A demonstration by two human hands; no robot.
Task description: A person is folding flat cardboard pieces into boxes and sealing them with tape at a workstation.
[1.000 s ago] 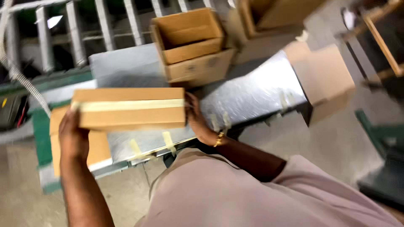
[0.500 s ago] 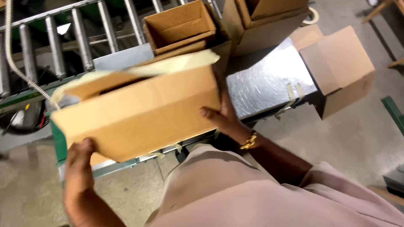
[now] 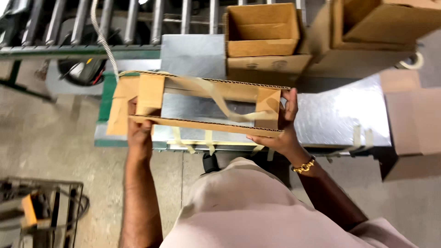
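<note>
- Over the shiny metal table (image 3: 335,115), both hands have a long flattened-open cardboard box (image 3: 206,104) held up. You look straight through it to the metal underneath, so it's open top and bottom from this angle.
- The left hand (image 3: 139,133) is clamped on the box's left end. The fingers go in behind the cardboard flap, so you mostly see the back of the hand and the wrist.
- The right hand (image 3: 283,131) grips the right end, with fingers wrapped up over the edge and the palm side hidden against the box. There's a gold bracelet (image 3: 303,166) on that wrist.
- A loose strip of tape (image 3: 220,103) hangs across the opening. It's a bit blurry, and I can't tell where it's stuck at either end.
- Behind the held box is a small open carton (image 3: 262,28) stacked on another closed one (image 3: 266,69).
- At top right, a bigger cardboard box (image 3: 381,32) is cut off by the frame.
- On the right edge sits another box (image 3: 413,124), also only partly in view.
- At the top are conveyor rollers (image 3: 115,20) with a ribbed hose (image 3: 103,39) draped across.
- At bottom left there's some wire rack thing (image 3: 41,216), too blurry to make out.
</note>
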